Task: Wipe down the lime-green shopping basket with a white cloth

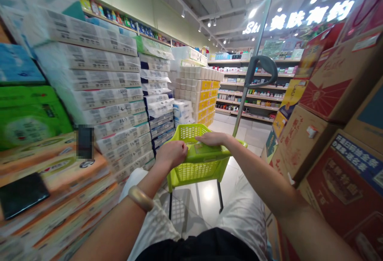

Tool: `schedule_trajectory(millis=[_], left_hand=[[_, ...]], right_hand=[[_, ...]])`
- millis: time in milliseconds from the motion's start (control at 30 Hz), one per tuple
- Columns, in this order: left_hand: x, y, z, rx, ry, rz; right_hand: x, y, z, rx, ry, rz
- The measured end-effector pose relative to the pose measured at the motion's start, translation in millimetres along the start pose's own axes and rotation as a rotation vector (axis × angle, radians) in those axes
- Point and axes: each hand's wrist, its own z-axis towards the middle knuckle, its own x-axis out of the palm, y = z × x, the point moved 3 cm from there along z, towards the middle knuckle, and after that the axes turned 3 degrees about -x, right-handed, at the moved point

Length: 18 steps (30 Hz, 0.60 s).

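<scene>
- Lime-green plastic basket cart (197, 169): a mesh-walled basket on thin dark metal legs (220, 197), standing on the tiled floor (208, 192) just ahead of me, between the stacks. It looks light and stiff, best taken by the near rim (203, 159) or by the curved grey handle (260, 69) on its tall pole (243, 105).
- Left hand (172, 154): curled over the rim, fingers wrapped down, gripping it. A gold bangle (140, 198) sits on that wrist.
- Right hand (212, 138): lying flatter along the rim, fingers together. I can't tell whether it's clamped on.
- Left of the cart: wrapped toilet-paper packs (104, 81) stacked high, with a dark flat slab (24, 195), perhaps a phone, lying on the lower packs.
- Right of the cart: piled cardboard cartons (338, 81).
- Far ahead: shop shelves (248, 93) of small goods, beneath a lit sign (299, 21).
</scene>
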Motion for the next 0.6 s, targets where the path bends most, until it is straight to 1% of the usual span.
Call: schedule_trajectory(millis=[67, 133, 200, 267, 333, 400, 500, 600], left_hand=[[1.0, 0, 2, -0.001, 0.011, 0.004], [1.8, 1, 4, -0.002, 0.022, 0.01], [2.2, 2, 5, 0.0, 0.028, 0.015], [2.1, 2, 5, 0.0, 0.03, 0.016], [1.8, 2, 5, -0.01, 0.032, 0.013], [1.4, 1, 4, -0.019, 0.03, 0.01], [0.9, -2, 4, -0.026, 0.027, 0.017], [0.9, -3, 4, -0.032, 0.023, 0.035]], right_hand=[[3, 18, 3, -0.054, 0.019, 0.001], [4, 32, 1, -0.104, 0.016, 0.012], [5, 39, -9, -0.134, 0.013, 0.019], [6, 39, -25, -0.173, -0.025, 0.005], [10, 37, -44, -0.218, -0.13, -0.042], [21, 39, -63, -0.242, -0.285, -0.116], [48, 48, -80, -0.207, -0.513, -0.217], [75, 58, -84, -0.209, -0.69, -0.256]])
